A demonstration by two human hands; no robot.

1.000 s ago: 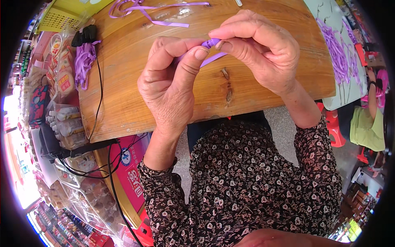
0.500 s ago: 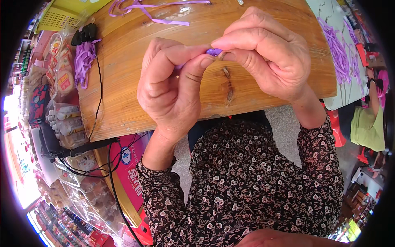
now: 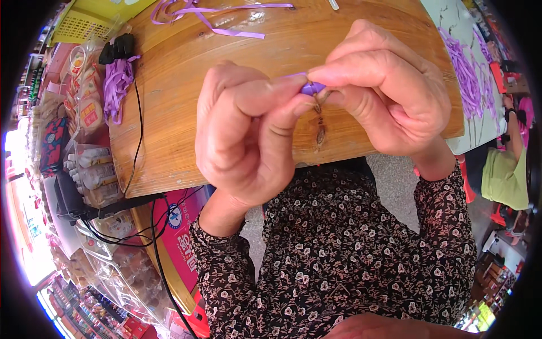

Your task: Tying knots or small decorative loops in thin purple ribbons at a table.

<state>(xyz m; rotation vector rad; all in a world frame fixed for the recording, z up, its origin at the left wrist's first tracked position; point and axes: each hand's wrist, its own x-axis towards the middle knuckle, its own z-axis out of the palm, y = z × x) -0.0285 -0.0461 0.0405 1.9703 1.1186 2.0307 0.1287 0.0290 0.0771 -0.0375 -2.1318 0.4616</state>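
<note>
I see one small purple ribbon piece (image 3: 312,87) pinched between my two hands above the wooden surface (image 3: 180,85); left hand (image 3: 248,135) and right hand (image 3: 384,93) both closed tight on it, fingertips touching; two loose purple ribbon bundles (image 3: 116,87) lie well apart.

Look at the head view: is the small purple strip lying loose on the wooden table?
No, the small purple strip is pinched between the left hand and right hand.

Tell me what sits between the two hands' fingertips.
In the head view, a small purple strip piece is pinched between the left hand and right hand, above the wooden table.
</note>
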